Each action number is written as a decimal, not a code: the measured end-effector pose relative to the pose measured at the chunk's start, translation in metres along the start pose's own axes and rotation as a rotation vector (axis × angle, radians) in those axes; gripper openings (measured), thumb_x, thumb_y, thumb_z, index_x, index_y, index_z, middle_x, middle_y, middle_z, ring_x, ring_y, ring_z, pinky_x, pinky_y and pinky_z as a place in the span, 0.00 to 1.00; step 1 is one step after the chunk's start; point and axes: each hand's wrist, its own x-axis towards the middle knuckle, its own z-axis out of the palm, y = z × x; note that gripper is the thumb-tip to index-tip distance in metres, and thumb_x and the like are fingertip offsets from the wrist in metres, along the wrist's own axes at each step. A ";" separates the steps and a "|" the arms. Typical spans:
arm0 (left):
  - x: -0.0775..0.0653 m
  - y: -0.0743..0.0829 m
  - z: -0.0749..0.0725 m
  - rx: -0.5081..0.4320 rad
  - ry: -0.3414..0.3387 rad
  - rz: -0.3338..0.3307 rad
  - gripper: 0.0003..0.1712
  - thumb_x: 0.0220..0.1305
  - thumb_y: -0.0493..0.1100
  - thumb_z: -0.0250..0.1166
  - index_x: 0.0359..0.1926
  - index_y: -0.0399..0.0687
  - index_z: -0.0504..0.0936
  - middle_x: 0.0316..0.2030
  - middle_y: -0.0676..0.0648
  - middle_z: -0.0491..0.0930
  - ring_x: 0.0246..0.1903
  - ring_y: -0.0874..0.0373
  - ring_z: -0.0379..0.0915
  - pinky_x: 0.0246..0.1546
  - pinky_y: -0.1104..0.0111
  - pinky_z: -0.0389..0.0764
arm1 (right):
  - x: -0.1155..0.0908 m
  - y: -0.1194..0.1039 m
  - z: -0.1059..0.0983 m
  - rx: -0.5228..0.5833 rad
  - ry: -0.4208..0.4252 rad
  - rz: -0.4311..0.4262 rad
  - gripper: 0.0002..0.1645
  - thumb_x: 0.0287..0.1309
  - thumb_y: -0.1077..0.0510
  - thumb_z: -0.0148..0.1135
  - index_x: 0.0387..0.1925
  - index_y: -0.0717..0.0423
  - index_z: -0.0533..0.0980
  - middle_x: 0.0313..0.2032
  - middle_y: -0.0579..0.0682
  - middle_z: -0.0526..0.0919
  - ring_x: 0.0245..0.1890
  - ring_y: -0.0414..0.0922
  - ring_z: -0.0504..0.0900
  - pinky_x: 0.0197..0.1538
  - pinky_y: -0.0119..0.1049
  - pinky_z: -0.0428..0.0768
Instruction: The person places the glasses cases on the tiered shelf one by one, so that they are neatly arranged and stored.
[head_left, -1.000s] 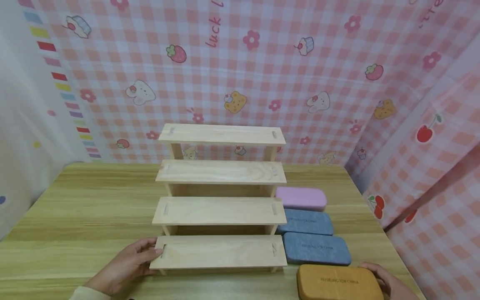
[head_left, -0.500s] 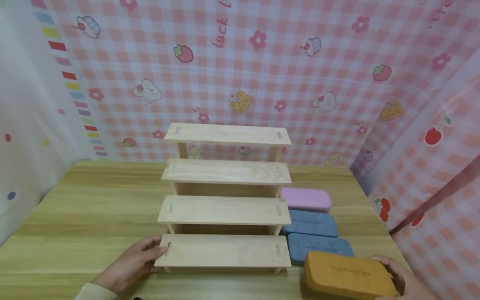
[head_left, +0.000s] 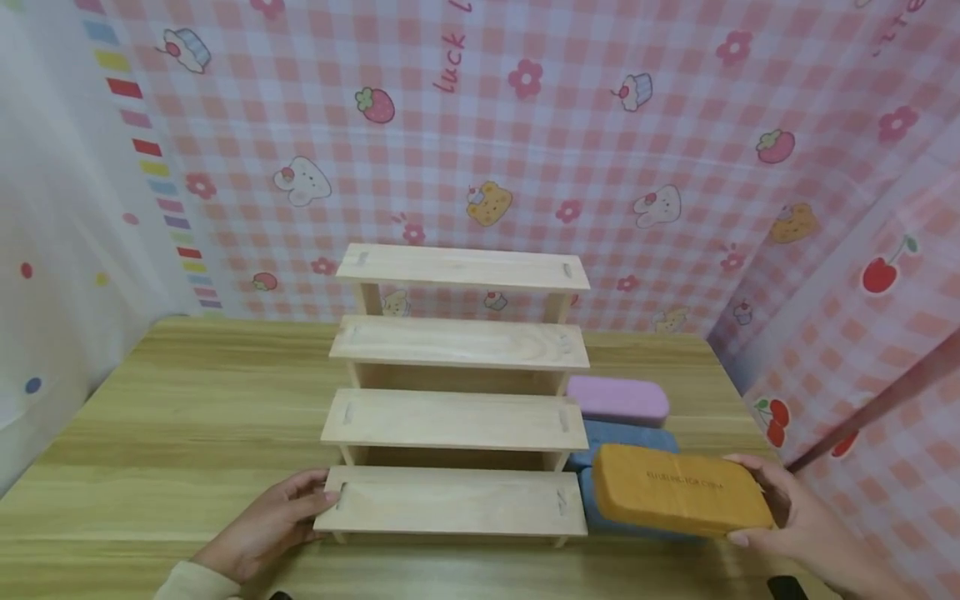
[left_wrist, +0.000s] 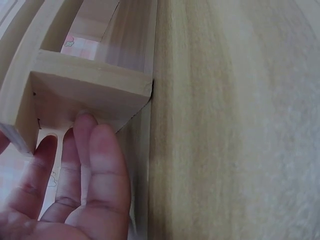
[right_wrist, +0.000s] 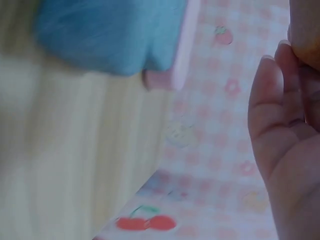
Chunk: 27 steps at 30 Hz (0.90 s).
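A four-tier stepped stand of pale wood point(head_left: 454, 502) occupies the middle of the table. My left hand point(head_left: 264, 523) grips the left end of its lowest step, thumb on top. In the left wrist view the fingers point(left_wrist: 102, 170) reach under the board beside a support. My right hand point(head_left: 798, 521) holds a mustard-yellow oblong case point(head_left: 678, 492) by its right end, fingers behind and thumb in front. The yellow case is raised over a blue case point(head_left: 630, 527), hiding most of it. Only a corner of the yellow case shows in the right wrist view.
Another blue case point(head_left: 630, 435) and a pink case point(head_left: 618, 400) lie in a row along the stand's right side. A pink checked cloth point(head_left: 420, 167) hangs behind the wooden table point(head_left: 210, 400) and along its right.
My right hand has lifted the yellow case from the table and carried it away from me, over the nearer blue case. My left hand keeps its grip on the stand. The head view has shifted slightly.
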 end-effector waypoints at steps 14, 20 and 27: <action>0.000 0.003 0.000 0.023 0.016 -0.011 0.39 0.71 0.44 0.57 0.68 0.22 0.49 0.49 0.48 0.73 0.44 0.59 0.75 0.46 0.62 0.79 | 0.062 -0.055 0.016 -0.005 -0.064 -0.185 0.42 0.49 0.81 0.60 0.65 0.57 0.62 0.52 0.47 0.73 0.41 0.41 0.78 0.38 0.34 0.82; -0.002 0.002 0.000 0.018 -0.001 0.003 0.38 0.71 0.43 0.56 0.68 0.22 0.50 0.49 0.48 0.74 0.44 0.60 0.75 0.46 0.61 0.79 | 0.080 -0.076 0.020 -0.083 -0.003 -0.165 0.42 0.50 0.78 0.63 0.65 0.53 0.63 0.52 0.46 0.72 0.40 0.41 0.76 0.37 0.33 0.81; -0.002 0.002 0.001 0.016 -0.003 0.006 0.39 0.71 0.44 0.57 0.68 0.21 0.50 0.49 0.47 0.74 0.45 0.59 0.75 0.47 0.62 0.79 | 0.102 -0.089 0.026 -0.098 0.036 -0.207 0.42 0.48 0.79 0.65 0.64 0.56 0.63 0.53 0.47 0.71 0.42 0.40 0.76 0.38 0.30 0.80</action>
